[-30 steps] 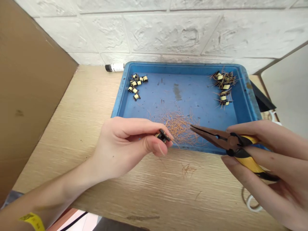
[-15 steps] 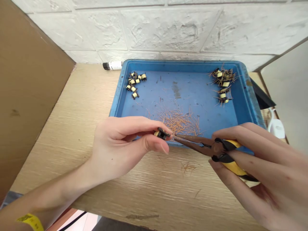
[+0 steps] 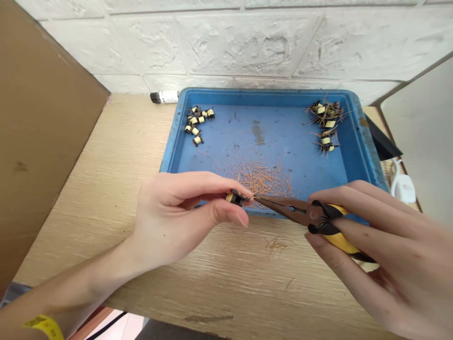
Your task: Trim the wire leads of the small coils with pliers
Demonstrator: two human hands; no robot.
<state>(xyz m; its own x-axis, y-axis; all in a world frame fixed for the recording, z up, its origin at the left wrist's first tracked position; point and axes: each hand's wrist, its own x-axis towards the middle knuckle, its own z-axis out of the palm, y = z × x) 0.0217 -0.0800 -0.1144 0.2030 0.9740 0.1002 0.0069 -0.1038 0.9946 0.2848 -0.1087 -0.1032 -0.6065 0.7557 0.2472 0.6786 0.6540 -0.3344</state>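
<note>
My left hand (image 3: 177, 217) pinches a small black and yellow coil part (image 3: 236, 197) between thumb and forefinger, just over the near rim of the blue tray (image 3: 170, 156). My right hand (image 3: 375, 245) grips long-nose pliers (image 3: 300, 212) with yellow and black handles. The tips of the pliers touch the right side of the part. A heap of cut copper wire bits (image 3: 262, 177) lies in the tray right behind them.
Several trimmed coil parts (image 3: 197, 122) lie in the tray's far left corner, several with long wire leads (image 3: 326, 123) in the far right. A marker (image 3: 163, 97) lies by the brick wall. A cardboard panel (image 3: 38, 132) stands left. Loose wire bits (image 3: 274, 245) lie on the wooden table.
My right hand has brought the pliers leftward until their tips reached the part in my left hand. The left hand has barely moved.
</note>
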